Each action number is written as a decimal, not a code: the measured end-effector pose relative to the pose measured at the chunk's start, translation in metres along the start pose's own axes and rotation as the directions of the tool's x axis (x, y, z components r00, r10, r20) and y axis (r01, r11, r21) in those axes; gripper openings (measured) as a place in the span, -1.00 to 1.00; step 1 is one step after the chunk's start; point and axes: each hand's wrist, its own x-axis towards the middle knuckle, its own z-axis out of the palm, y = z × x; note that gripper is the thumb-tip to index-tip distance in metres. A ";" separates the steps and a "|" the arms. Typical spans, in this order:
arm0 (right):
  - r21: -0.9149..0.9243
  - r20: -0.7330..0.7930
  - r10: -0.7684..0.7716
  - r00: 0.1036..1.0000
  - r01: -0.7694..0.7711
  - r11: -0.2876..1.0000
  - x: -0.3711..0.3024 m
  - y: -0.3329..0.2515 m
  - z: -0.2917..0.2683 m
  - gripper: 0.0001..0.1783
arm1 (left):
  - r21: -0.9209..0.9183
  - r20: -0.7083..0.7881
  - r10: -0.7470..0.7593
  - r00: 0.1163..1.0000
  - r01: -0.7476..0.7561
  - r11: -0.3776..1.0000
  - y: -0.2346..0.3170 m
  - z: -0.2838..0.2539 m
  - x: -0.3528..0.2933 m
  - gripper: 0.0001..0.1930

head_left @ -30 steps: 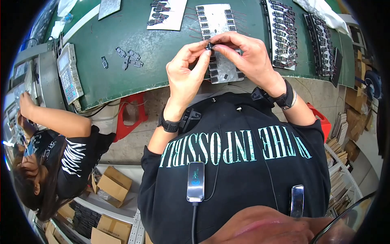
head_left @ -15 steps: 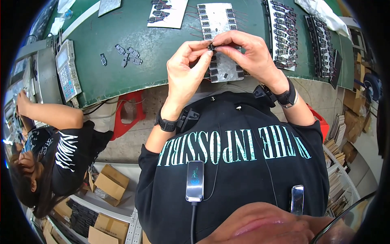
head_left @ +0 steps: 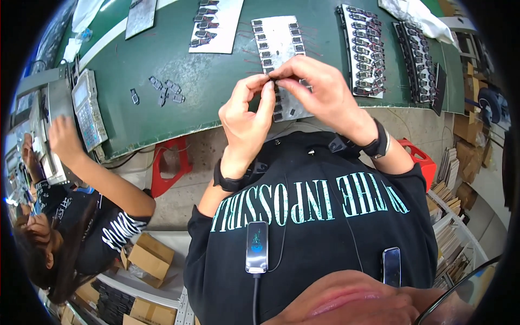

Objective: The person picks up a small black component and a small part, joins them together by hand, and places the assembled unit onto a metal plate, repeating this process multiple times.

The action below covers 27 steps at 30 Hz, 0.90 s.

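My left hand (head_left: 245,118) and my right hand (head_left: 322,89) meet over the near half of a pale metal plate (head_left: 280,46). Their thumbs and forefingers pinch a small black part (head_left: 273,79) between them, mostly covered by the fingertips, so its kind cannot be made out. Along both long edges of the plate sit several small black rectangular modules (head_left: 264,45) with thin red wires trailing outward. My hands hide part of the plate's near half.
Loose dark modules (head_left: 172,86) lie left on the green table (head_left: 130,120). A white board (head_left: 225,27) with modules stands beyond them; filled racks (head_left: 364,51) are at right. A keypad device (head_left: 89,108) lies near a co-worker's hand (head_left: 64,138). Red stools (head_left: 169,165) stand below.
The table's things appear shifted slightly left and down in view. My hands keep their pinch on the small black part. At left, the co-worker's arm has swung toward the keypad device.
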 end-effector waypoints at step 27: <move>-0.550 0.126 -0.087 0.988 0.142 0.823 0.049 0.085 -0.055 -0.85 | 0.413 -0.195 0.220 0.956 -0.124 0.902 -0.014 -0.068 0.000 -0.84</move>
